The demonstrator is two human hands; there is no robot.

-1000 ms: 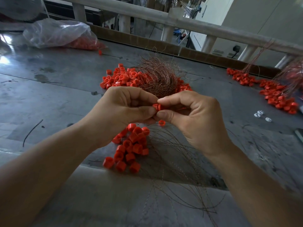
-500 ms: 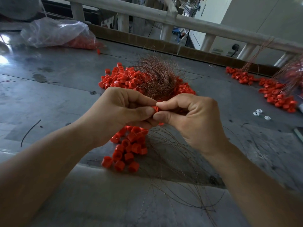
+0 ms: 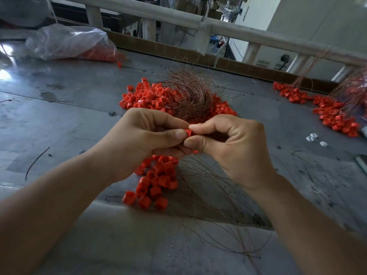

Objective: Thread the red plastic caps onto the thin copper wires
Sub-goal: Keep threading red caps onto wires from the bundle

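**one cap pinched between both hands, right in front of the wire nest**

both hands meet just in front of the wire nest [image 3: 190,96], a tangled copper clump sitting on the scuffed, stained grey metal table [image 3: 59,116]. the left hand [image 3: 143,139] and right hand [image 3: 234,147] each have thumb and forefinger pinching the same red cap [image 3: 188,132], other fingers curled in. can't tell if a wire is actually in the cap, the fingers cover it.

loose caps [image 3: 147,98] are heaped around the nest's sides. a smaller cap cluster [image 3: 156,181] lies nearer than the nest, below the hands, beside thin loose wires [image 3: 208,195] fanning toward the camera.

far left of the nest is a clear plastic bag [image 3: 69,42] with red stuff inside. far right of it there's another cap pile [image 3: 333,114] and a few white bits [image 3: 312,136]. behind the nest a cardboard strip [image 3: 158,48] edges the table, then a pale railing [image 3: 238,34] and a light wall [image 3: 317,26].
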